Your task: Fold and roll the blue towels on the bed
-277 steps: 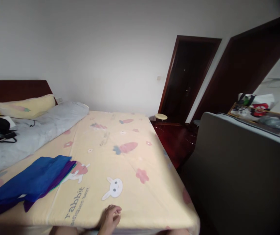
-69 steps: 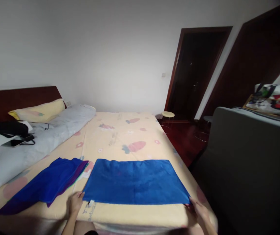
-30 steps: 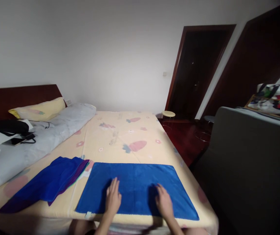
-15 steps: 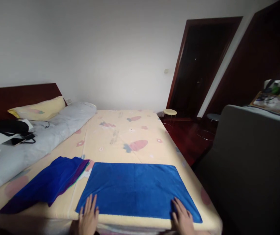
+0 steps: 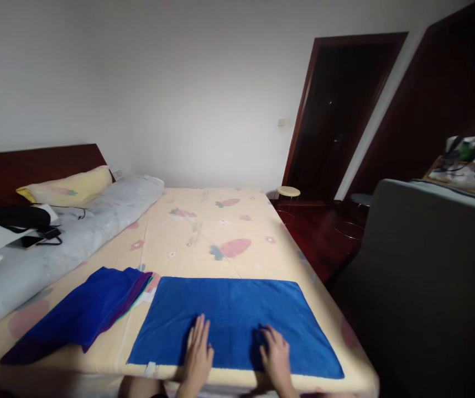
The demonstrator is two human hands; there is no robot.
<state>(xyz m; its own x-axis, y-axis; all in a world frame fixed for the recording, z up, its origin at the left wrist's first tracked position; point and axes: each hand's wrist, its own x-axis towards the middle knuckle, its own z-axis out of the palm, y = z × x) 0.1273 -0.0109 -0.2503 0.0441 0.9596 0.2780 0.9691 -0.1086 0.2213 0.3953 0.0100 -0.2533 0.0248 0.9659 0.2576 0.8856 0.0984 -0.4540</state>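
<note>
A blue cloth [image 5: 231, 309] lies spread flat near the front edge of the bed, with a small pale tag at its lower left corner. My left hand [image 5: 198, 351] is over its lower middle, fingers stretched out and holding nothing. To the right, my right hand [image 5: 275, 354] is over the cloth too, its fingers slightly bent and apart, with nothing in them. Whether either hand presses on the fabric is hard to tell. Left of the flat cloth is a loose pile of darker blue and purple cloths [image 5: 83, 312].
The bed [image 5: 204, 221] has a patterned sheet. A grey rolled quilt [image 5: 96, 226], a yellow pillow [image 5: 69, 188] and dark items with cables are at the left. A grey panel [image 5: 423, 287] stands right of the bed, with stools [image 5: 288, 191] beyond.
Both hands have moved inward from the cloth's lower corners toward its middle. The pale tag at the lower left corner now shows where my left hand was.
</note>
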